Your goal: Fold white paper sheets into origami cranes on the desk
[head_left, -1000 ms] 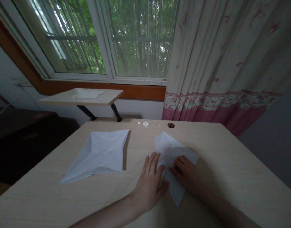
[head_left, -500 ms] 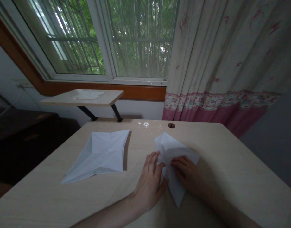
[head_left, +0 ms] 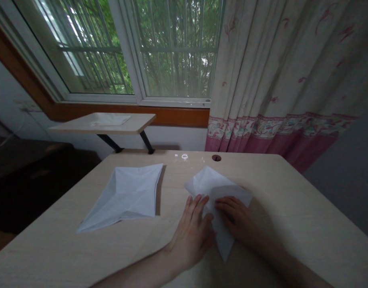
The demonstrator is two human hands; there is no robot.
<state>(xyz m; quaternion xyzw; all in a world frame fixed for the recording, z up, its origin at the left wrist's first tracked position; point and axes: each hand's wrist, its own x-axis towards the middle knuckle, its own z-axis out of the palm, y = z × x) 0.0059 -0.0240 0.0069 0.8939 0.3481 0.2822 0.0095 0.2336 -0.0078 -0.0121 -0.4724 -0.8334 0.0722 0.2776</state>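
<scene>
So, on the desk [head_left: 280,224], folded white paper [head_left: 212,182] under the right hand [head_left: 236,219], its fingers pressing down unclenched, the left hand [head_left: 192,236] open against the paper's edge, another folded sheet [head_left: 125,196] well off to the left

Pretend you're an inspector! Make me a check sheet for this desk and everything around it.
Surface: light wood desk with a round hole near its far edge.
Job's things: folded white paper under the hands; second folded white paper to its left.
Clutter: white sheet on a wall shelf.
Hands: left hand against the paper's edge; right hand flat on it.
Cables: thin white cable at far left.
Surroundings: barred window, pink-hemmed curtain.
</scene>
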